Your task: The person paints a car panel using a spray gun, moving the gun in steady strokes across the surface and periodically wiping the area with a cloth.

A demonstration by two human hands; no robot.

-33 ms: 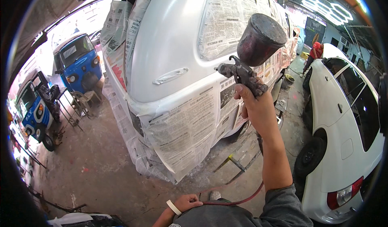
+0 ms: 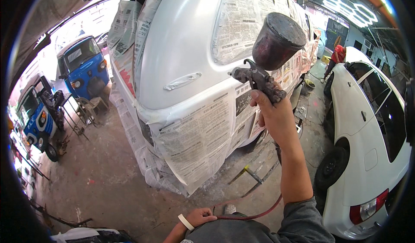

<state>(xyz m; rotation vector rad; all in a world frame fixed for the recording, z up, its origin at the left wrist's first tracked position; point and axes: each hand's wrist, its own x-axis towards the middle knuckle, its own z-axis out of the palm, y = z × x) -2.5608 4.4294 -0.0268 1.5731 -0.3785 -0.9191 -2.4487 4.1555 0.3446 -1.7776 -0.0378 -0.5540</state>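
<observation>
My right hand [image 2: 273, 113] is wrapped round the handle of a paint spray gun [image 2: 258, 82], raised in front of the van. A dark, paint-stained cup [image 2: 279, 41] sits tilted on top of the gun. Its nozzle points left, toward the silvery-white van body [image 2: 181, 44]. Newspaper masking [image 2: 194, 135] covers the van's window and lower part, and crumpled covering wraps a small fitting [image 2: 182, 81] on the bare panel. Low against my body, my left hand [image 2: 202, 217], with a white wristband, is closed on a red air hose [image 2: 255, 216].
A white car [image 2: 367, 156] stands close on the right, with a person in a red cap [image 2: 339, 52] beyond it. A metal stand [image 2: 259, 180] lies low under my right arm. Blue three-wheelers [image 2: 88, 67] and a plastic stool [image 2: 91, 106] are at the left.
The spray gun and its cup have shifted very slightly upward. My left hand has not visibly moved.
</observation>
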